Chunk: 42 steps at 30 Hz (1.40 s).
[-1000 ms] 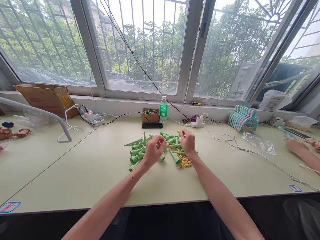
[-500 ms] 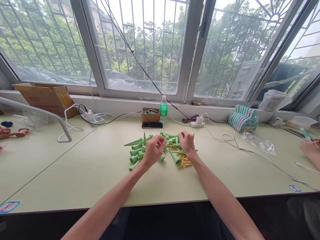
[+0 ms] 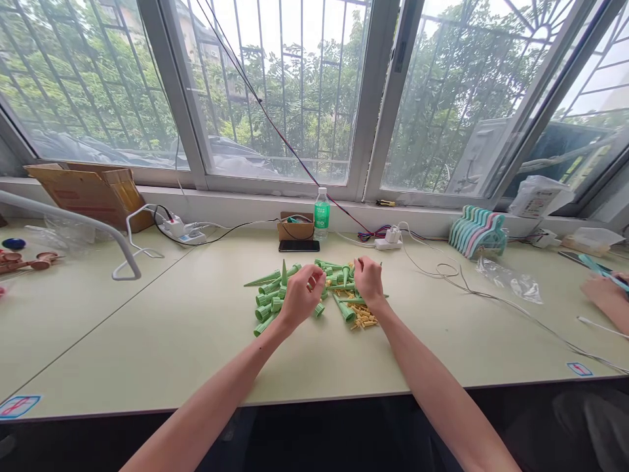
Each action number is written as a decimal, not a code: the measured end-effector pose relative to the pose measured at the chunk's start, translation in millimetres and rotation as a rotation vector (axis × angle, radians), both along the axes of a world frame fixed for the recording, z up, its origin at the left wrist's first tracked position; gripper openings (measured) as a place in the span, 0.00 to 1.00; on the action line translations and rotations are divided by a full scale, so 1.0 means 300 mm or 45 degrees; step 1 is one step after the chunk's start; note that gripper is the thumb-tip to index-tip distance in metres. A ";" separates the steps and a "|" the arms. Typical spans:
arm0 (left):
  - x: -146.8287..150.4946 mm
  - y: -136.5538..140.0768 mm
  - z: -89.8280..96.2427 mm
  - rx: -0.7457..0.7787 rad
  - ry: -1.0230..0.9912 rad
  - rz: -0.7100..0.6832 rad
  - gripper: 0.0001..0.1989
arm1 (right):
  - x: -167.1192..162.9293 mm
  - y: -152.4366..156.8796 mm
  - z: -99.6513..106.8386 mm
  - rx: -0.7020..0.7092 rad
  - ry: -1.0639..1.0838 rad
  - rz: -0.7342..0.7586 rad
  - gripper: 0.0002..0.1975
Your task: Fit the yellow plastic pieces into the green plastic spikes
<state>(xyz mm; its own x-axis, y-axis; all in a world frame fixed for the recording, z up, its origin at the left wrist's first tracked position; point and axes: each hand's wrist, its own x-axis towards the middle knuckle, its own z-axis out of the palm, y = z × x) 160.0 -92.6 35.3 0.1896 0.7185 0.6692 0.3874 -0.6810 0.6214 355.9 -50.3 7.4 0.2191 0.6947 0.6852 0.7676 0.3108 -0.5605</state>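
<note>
Our left hand (image 3: pixel 301 298) and right hand (image 3: pixel 368 280) hover curled over the green cone pile (image 3: pixel 275 294) and yellow pegs (image 3: pixel 362 316) mid-tabletop (image 3: pixel 171 341); we cannot tell what either grip holds

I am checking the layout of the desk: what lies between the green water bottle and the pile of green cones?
In the head view, a black phone lies flat between the green water bottle and the pile of green cones, beside a small cardboard box.

Both hands (image 3: pixel 301 298) cover part of the green cones (image 3: pixel 269 295), so any grip is perhaps unreadable; a co-worker's hand (image 3: pixel 607 294) is cut off at the table's right end.
</note>
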 end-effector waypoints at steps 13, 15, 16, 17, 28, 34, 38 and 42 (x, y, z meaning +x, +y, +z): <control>0.002 0.007 -0.008 0.044 0.015 0.004 0.06 | 0.002 0.016 -0.014 -0.147 -0.004 -0.040 0.16; 0.002 0.008 -0.010 0.044 0.012 0.004 0.06 | -0.001 0.014 -0.012 -0.161 0.004 -0.053 0.15; 0.001 0.007 -0.010 0.043 0.011 0.005 0.06 | -0.002 0.011 -0.009 -0.155 0.008 -0.058 0.15; 0.001 0.007 -0.009 0.041 0.011 0.006 0.06 | -0.005 0.007 -0.005 -0.140 0.014 -0.060 0.15; 0.002 0.003 -0.007 0.035 0.035 0.010 0.07 | -0.060 -0.058 0.038 -0.439 -0.263 0.002 0.05; 0.001 0.005 -0.011 0.029 0.033 0.009 0.06 | -0.063 -0.060 0.037 -0.609 -0.422 -0.009 0.10; 0.001 0.005 -0.009 0.037 0.040 0.012 0.07 | -0.062 -0.066 0.044 -0.647 -0.495 -0.010 0.12; 0.001 0.003 -0.005 0.047 0.049 0.005 0.07 | -0.064 -0.072 0.050 -0.684 -0.541 -0.011 0.14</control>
<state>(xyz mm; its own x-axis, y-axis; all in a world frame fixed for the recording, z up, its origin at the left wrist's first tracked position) 160.2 -91.7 33.8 0.2125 0.6944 0.6875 0.4133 -0.7015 0.5807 336.8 -71.8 22.3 0.0148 0.9616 0.2741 0.9562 0.0665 -0.2849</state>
